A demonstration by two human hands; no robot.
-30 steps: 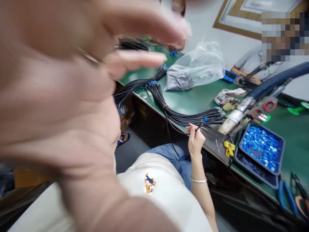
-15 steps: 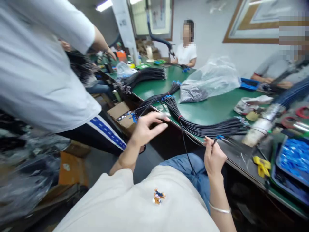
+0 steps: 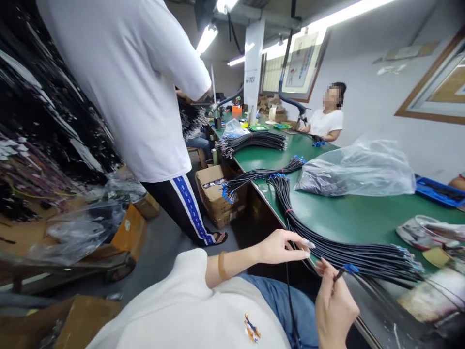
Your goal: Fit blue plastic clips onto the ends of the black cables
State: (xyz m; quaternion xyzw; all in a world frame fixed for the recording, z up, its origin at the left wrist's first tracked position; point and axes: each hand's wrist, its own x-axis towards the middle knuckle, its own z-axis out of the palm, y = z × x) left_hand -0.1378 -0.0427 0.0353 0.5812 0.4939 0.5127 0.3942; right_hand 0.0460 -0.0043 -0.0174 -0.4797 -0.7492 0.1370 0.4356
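My right hand [image 3: 336,308] pinches a black cable near its blue connector [image 3: 350,268], close to the table's front edge. Just left of it, my left hand [image 3: 281,246] reaches across with thumb and fingers stretched apart, holding nothing. Behind both hands a long bundle of black cables [image 3: 337,249] curves along the green table [image 3: 337,218], tied with a red band. A single black cable [image 3: 289,300] hangs down over my lap. Another bundle with blue connectors [image 3: 250,178] sticks out past the table edge.
A clear plastic bag [image 3: 378,167] with dark contents lies on the table, near a blue tray [image 3: 439,190]. A third cable bundle [image 3: 254,140] lies farther back. A person in a white shirt [image 3: 145,97] stands at left by open cardboard boxes [image 3: 218,194]; another person [image 3: 329,123] sits across.
The view has swung left, so things sit farther right in it. My left hand has moved closer to my right hand, which still pinches the cable. The standing person's arm is drawn in.
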